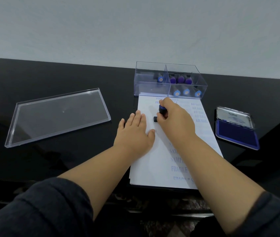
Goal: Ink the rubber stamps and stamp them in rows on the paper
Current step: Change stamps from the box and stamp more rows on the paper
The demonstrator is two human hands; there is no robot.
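Fingers (163,117) around stamp (161,111) on paper (154,166)

This looks like a desk set up for office or clerical work, placed against a plain pale wall (135,28). The glossy black desk (50,159) holds stationery: a sheet of white paper (151,161) with blue stamped words, an open blue ink pad (236,134), and a clear acrylic organiser box (153,86) of rubber stamps (180,79).
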